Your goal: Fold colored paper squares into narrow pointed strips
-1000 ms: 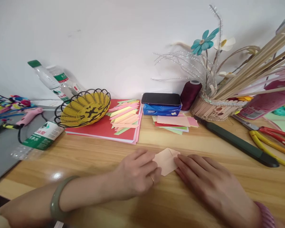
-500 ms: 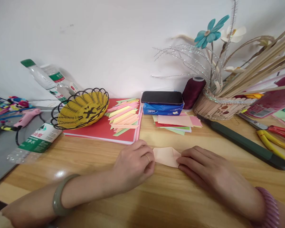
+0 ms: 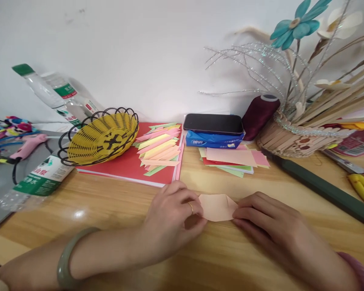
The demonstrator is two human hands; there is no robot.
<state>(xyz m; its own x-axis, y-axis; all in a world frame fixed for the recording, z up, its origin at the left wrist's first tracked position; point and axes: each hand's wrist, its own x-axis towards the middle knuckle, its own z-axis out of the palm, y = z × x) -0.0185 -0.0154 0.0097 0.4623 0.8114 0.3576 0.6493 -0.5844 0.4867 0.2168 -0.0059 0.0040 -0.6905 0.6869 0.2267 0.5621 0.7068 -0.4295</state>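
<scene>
A small peach piece of paper [image 3: 216,207] with folded corners lies between my hands, low over the wooden table [image 3: 133,202]. My left hand [image 3: 177,218], with a ring on one finger, pinches its left end between thumb and fingers. At the opposite end my right hand [image 3: 269,224] is closed on the right corner, its fingertips hiding that tip. Just beyond the paper is a stack of coloured paper slips [image 3: 230,155]. Folded paper strips [image 3: 159,147] in pink, yellow, green and orange are piled on red sheets [image 3: 109,171] to the left.
A yellow woven basket [image 3: 104,137] rests partly on the red sheets, beside plastic bottles [image 3: 42,178]. Behind the slips, a phone [image 3: 214,122] lies on a blue tissue pack [image 3: 214,140], near a thread cone [image 3: 261,117]. A dark green cutter-like tool [image 3: 321,184] and pliers [image 3: 360,188] lie right.
The camera view has shifted and come slightly closer. My left thumb now stretches further along the paper's near left edge. Both hands keep hold of the paper's ends.
</scene>
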